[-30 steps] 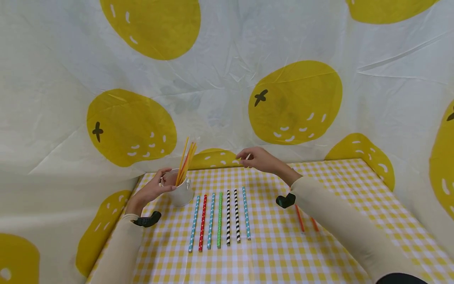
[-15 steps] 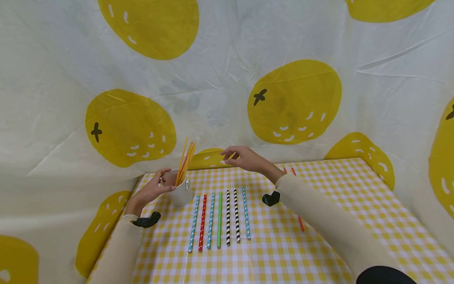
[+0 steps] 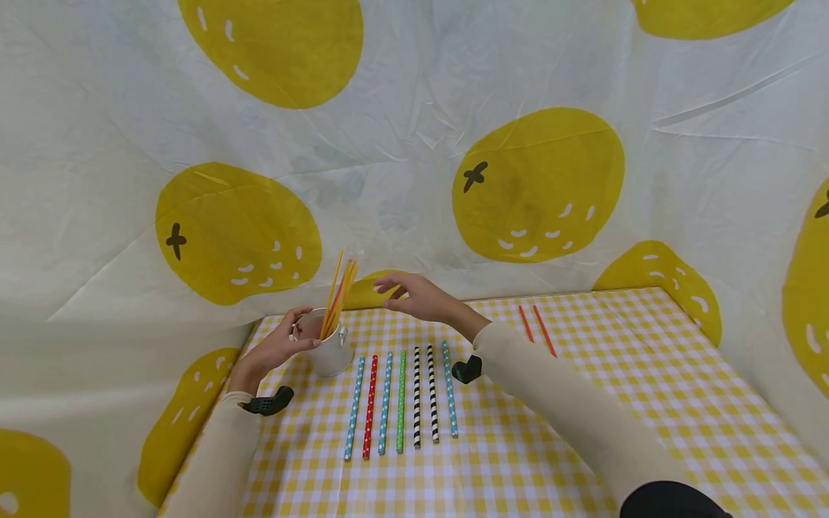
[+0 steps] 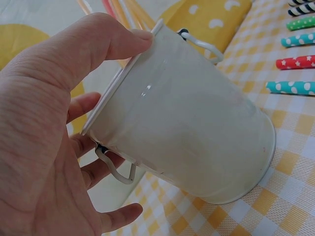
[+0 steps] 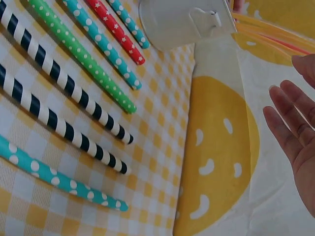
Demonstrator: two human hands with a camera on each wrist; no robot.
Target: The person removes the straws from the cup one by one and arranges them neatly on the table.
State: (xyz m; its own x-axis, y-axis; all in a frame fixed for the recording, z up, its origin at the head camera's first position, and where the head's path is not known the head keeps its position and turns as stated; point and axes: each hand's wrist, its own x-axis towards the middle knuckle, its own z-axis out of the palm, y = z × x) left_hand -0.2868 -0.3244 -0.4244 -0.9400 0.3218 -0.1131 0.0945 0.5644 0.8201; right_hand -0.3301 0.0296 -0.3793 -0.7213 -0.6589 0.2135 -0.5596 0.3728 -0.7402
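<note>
My left hand [image 3: 277, 347] holds a small white metal pail [image 3: 334, 358] by its rim, at the left of the table. In the left wrist view the thumb lies over the rim of the pail [image 4: 192, 118], with the other fingers round the far side. Thin orange and yellow straws [image 3: 343, 288], one reddish, lean up out of the pail. To the right of them hangs my right hand [image 3: 421, 296], above the table's far edge, fingers spread and nothing in them. The right wrist view shows this right hand [image 5: 302, 128] near the straw tops.
Several paper straws lie side by side in front of the pail: blue dotted [image 3: 354, 409], red [image 3: 370, 407], green [image 3: 401, 401] and black-striped [image 3: 417, 397]. Two thin orange straws [image 3: 545, 331] lie farther right on the checked tablecloth [image 3: 518, 460]. A fruit-print curtain [image 3: 388, 201] hangs behind.
My right hand has moved left toward the pail, its fingers loosening and spreading. The two orange straws at right have come out from behind the right arm. My left hand stays on the pail.
</note>
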